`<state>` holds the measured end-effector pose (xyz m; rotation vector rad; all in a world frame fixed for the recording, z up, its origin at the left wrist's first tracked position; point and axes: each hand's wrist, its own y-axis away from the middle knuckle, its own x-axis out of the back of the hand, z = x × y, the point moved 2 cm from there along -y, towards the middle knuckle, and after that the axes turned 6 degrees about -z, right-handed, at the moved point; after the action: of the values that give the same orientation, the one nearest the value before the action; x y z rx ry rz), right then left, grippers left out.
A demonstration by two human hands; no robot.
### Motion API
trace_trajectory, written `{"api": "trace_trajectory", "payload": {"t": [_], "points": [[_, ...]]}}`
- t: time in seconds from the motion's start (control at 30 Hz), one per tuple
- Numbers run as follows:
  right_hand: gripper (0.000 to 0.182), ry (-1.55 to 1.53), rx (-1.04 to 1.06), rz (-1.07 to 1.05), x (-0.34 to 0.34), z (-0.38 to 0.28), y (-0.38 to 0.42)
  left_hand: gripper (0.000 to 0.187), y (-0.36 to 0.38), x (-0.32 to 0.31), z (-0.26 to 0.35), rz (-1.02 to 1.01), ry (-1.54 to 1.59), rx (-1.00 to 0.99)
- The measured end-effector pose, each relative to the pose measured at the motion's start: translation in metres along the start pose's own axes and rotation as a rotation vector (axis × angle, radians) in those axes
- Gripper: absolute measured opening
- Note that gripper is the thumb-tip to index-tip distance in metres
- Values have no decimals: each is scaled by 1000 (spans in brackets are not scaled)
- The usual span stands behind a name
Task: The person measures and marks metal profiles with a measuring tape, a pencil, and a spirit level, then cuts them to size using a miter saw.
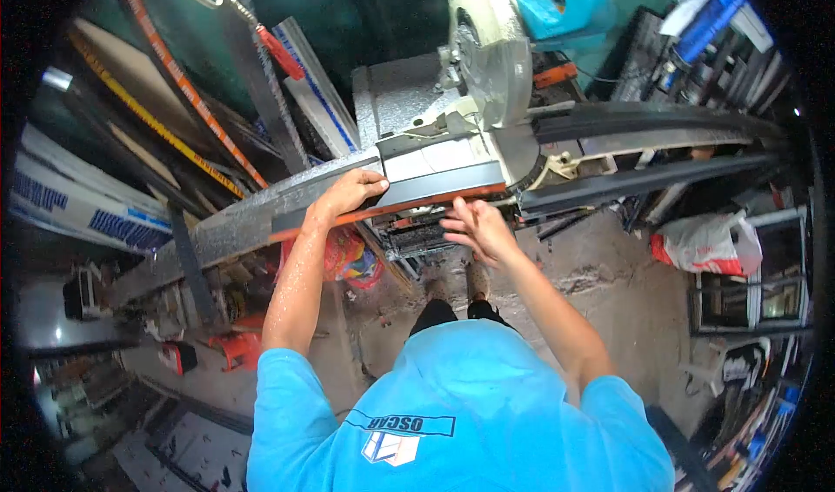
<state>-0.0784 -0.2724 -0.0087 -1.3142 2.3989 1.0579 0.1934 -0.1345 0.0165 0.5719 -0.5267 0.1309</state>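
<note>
A dark profile with an orange-red edge [444, 182] lies along the front of the saw bench, below the miter saw's pale blade guard [491, 48]. My left hand [351, 194] rests on this profile, its fingers pressed on the top near the left part. My right hand [477, 229] is just in front of the profile's right part, fingers apart and slightly blurred, holding nothing. The saw's turquoise handle and motor housing [565, 5] stand behind the bench at the upper right.
Long profiles [652, 125] extend right along the bench. Upright strips, one orange [178, 79], lean at the left. A plastic bag [709, 241] hangs near window frames at the right. Colourful bags [352, 261] sit below the bench; a red item [237, 350] is on the floor.
</note>
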Motion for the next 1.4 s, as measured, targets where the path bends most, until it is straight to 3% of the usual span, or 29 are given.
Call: {"api": "trace_trajectory", "payload": {"t": [0.13,0.23,0.3,0.33,0.43,0.53,0.67,0.7,0.77,0.9,0.97,1.03,1.07,1.13,1.2,1.27,1.33,1.4], "points": [[46,-422,244,103,-22,21,-29,48,-9,-2,-22,-65,-15,11],[35,-365,343,116,-20,29,-53,45,-13,-6,-32,-54,-30,-59],[31,-315,360,200,-27,20,-59,59,5,-1,-7,-84,182,-116],[30,-298,356,257,-29,18,-64,81,12,-3,9,-105,130,-91],[20,-343,402,355,-34,13,-78,90,19,-30,31,272,-556,-365],[21,-297,366,366,-36,6,-85,78,-6,-30,15,332,-509,-413],[43,86,338,161,-30,1,-47,80,-26,-23,5,442,-590,-477],[51,133,327,9,-27,-1,-21,78,-32,-22,0,429,-585,-430],[60,253,156,-135,-14,-6,28,78,-36,-28,-1,509,-633,-448],[59,309,78,135,70,44,79,74,-35,-32,7,638,-686,-411],[35,212,63,324,110,63,109,73,-36,-29,10,686,-729,-417],[26,242,140,512,141,75,130,73,-37,-27,16,677,-729,-424],[26,247,136,500,145,76,136,73,-38,-26,18,665,-728,-438],[23,327,337,708,162,61,143,73,-49,-26,9,617,-686,-366],[19,350,354,661,163,28,136,74,-43,-31,13,623,-673,-377],[24,99,649,634,145,-26,124,77,-38,-34,23,644,-673,-351],[23,219,643,498,148,-75,111,79,-34,-34,31,580,-632,-324],[26,566,546,529,162,-117,82,78,-39,-35,25,598,-628,-326]]}}
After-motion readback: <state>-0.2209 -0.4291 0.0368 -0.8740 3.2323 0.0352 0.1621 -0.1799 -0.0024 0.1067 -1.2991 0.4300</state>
